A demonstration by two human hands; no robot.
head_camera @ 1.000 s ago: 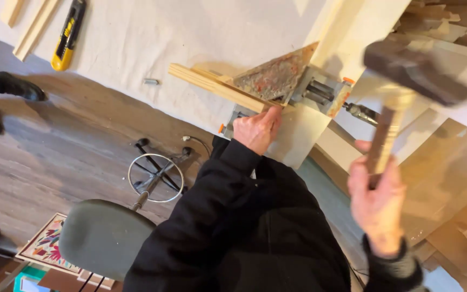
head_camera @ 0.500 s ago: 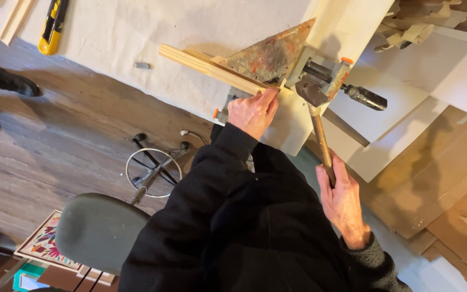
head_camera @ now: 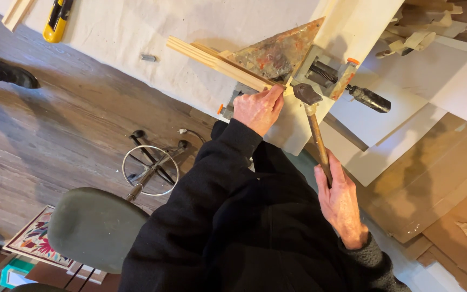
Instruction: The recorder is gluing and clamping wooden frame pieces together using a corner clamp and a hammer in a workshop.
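My right hand [head_camera: 341, 203] grips the wooden handle of a hammer [head_camera: 313, 130]. Its dark metal head rests against the joint where a pale wooden strip [head_camera: 212, 59] meets a wider pale board [head_camera: 352, 24]. My left hand [head_camera: 258, 108] presses on the near end of that strip, fingertips right at the joint beside the hammer head. A metal corner clamp [head_camera: 322, 73] with an orange-tipped screw and a dark handle holds the two pieces. A paint-stained triangular panel [head_camera: 277, 51] lies inside the corner. Both arms wear black sleeves.
A cloth-covered worktable [head_camera: 136, 32] carries a yellow utility knife [head_camera: 56, 19] and wood strips at top left. A grey stool [head_camera: 95, 227] stands on the wooden floor below. Cardboard sheets [head_camera: 439, 178] and white boards lie at right. Another person's black shoe [head_camera: 4, 73] shows at left.
The hammer, raised high at the right a second ago, has swung down onto the joint and now rests there. My left hand stayed on the strip.
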